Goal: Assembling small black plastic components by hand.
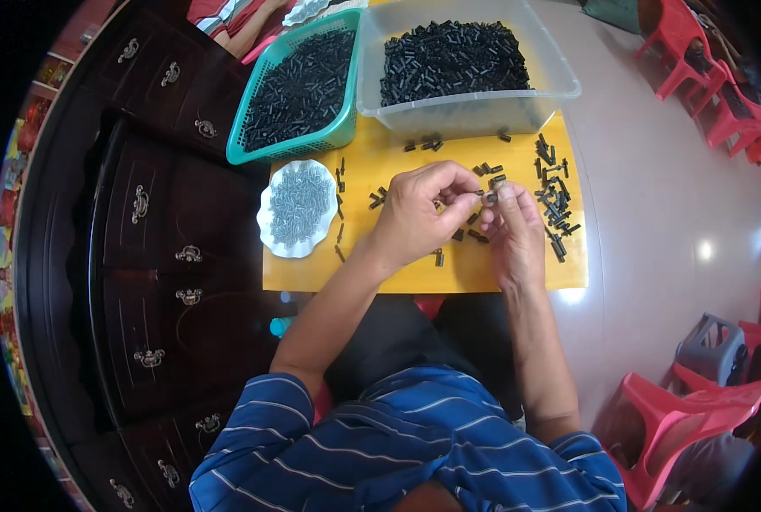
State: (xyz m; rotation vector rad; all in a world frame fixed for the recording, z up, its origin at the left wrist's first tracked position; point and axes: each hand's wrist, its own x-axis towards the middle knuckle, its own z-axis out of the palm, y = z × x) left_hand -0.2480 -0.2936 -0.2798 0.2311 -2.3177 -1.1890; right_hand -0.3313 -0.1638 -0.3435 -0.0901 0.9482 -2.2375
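Observation:
Over the yellow tabletop (359,273) my two hands meet, fingertips almost touching. My left hand (416,215) is closed in a pinch, thumb against forefinger, on a tiny dark piece too small to name. A small black cylinder (491,198) is held between thumb and fingers of my right hand (518,239), its end toward the left fingertips. Several loose black cylinders (439,258) lie scattered under and around the hands. To the right, a heap of black pieces (555,205) with thin stems lies along the table edge.
A white scalloped plate (268,218) of small silvery pins (302,203) stands at left, beside a row of dark pieces (340,230). Behind are a green basket (237,141) and a translucent tub (474,113), both full of black cylinders. Dark drawers (163,213) flank the left; red chairs (679,435) stand right.

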